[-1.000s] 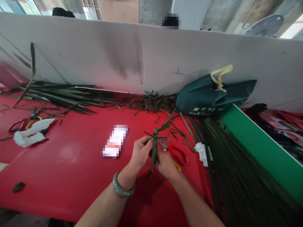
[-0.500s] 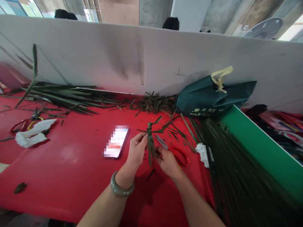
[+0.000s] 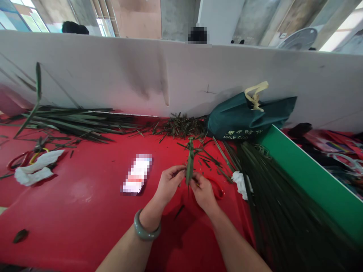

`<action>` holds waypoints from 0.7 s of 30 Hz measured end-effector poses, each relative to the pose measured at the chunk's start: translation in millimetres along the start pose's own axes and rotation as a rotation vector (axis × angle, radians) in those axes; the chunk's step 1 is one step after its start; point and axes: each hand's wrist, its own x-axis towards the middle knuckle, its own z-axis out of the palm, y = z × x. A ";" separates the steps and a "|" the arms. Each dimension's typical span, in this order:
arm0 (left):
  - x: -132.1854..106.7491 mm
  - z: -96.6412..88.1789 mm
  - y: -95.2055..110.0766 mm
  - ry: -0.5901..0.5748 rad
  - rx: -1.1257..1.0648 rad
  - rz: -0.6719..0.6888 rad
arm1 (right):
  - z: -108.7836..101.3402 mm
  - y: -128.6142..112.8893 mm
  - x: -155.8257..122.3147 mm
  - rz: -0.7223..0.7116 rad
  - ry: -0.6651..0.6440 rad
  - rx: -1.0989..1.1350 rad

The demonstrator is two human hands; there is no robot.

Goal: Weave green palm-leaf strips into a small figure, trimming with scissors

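Observation:
A small figure woven from green leaf strips (image 3: 190, 162) is held upright between my two hands, above the red table (image 3: 93, 226). My left hand (image 3: 170, 184), with a grey-green bangle on the wrist, pinches its lower left side between thumb and fingers. On the other side, my right hand (image 3: 203, 192) has its fingertips closed on the lower right edge. Red-handled scissors (image 3: 220, 189) lie just beyond my right hand, their blades mostly hidden. To the left of my hands lies a lit phone (image 3: 138, 174), its screen blurred out.
Long leaf strips (image 3: 76, 122) lie along the white partition (image 3: 107, 75), beside a heap of clippings (image 3: 181, 126). At right are a dark green bag (image 3: 227, 117), a green box (image 3: 309, 177), more long leaves (image 3: 272, 196) and crumpled tissue (image 3: 240, 185). More scissors (image 3: 21, 160) lie far left.
The woven leaf figure has moved slightly right and turned, so it looks narrower. My right hand has risen to its lower edge, covering more of the scissors. The view has shifted a little.

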 end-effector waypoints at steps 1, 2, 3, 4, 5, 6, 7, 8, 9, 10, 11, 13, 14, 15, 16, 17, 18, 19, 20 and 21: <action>-0.2 0.2 0.0 0.000 0.003 0.005 | 0.9 -0.5 -0.2 0.000 -0.003 0.000; -0.4 0.2 0.0 0.003 0.007 0.010 | 2.1 -0.9 -0.5 -0.001 -0.009 0.005; -0.5 -0.1 0.0 0.007 0.012 0.015 | 3.3 -1.2 -0.8 -0.004 -0.022 0.013; -0.5 -0.6 -0.1 0.014 0.018 0.022 | 4.3 -1.2 -1.0 -0.009 -0.044 0.025; -0.4 -1.2 -0.2 0.024 0.022 0.030 | 4.8 -1.0 -1.1 -0.015 -0.072 0.041; -0.4 -1.8 -0.5 0.035 0.027 0.038 | 4.8 -0.4 -1.1 -0.019 -0.094 0.055; -0.3 -2.3 -0.9 0.045 0.031 0.046 | 4.1 0.4 -0.9 -0.020 -0.104 0.065; -0.3 -2.8 -1.3 0.055 0.036 0.054 | 2.7 1.5 -0.6 -0.015 -0.092 0.078; -0.4 -3.2 -1.6 0.063 0.042 0.061 | 0.9 2.8 -0.2 -0.007 -0.063 0.098; -0.6 -3.4 -1.9 0.066 0.049 0.068 | -1.2 3.9 0.1 0.004 -0.022 0.125; -0.8 -3.4 -2.1 0.063 0.060 0.074 | -3.3 4.9 0.2 0.014 0.019 0.161; -1.3 -3.3 -2.1 0.049 0.084 0.085 | -6.6 5.9 -0.3 0.035 0.078 0.246; -1.6 -3.1 -2.0 0.043 0.098 0.089 | -7.7 5.9 -1.0 0.046 0.089 0.286; -1.9 -2.9 -1.7 0.040 0.112 0.093 | -8.3 5.5 -2.0 0.054 0.092 0.326; -2.1 -2.7 -1.4 0.042 0.123 0.097 | -8.7 4.9 -3.2 0.059 0.089 0.370; -2.4 -2.5 -1.0 0.048 0.132 0.101 | -8.9 4.0 -4.4 0.055 0.082 0.415; -2.7 -2.3 -0.7 0.055 0.138 0.105 | -9.1 2.9 -5.6 0.042 0.072 0.456; -3.0 -2.2 -0.3 0.062 0.144 0.111 | -9.4 1.7 -6.6 0.022 0.062 0.483; -3.3 -2.1 0.0 0.065 0.152 0.119 | -9.9 0.2 -7.4 -0.003 0.050 0.489; -3.6 -2.0 0.2 0.065 0.165 0.132 | -10.5 -1.3 -7.8 -0.033 0.036 0.474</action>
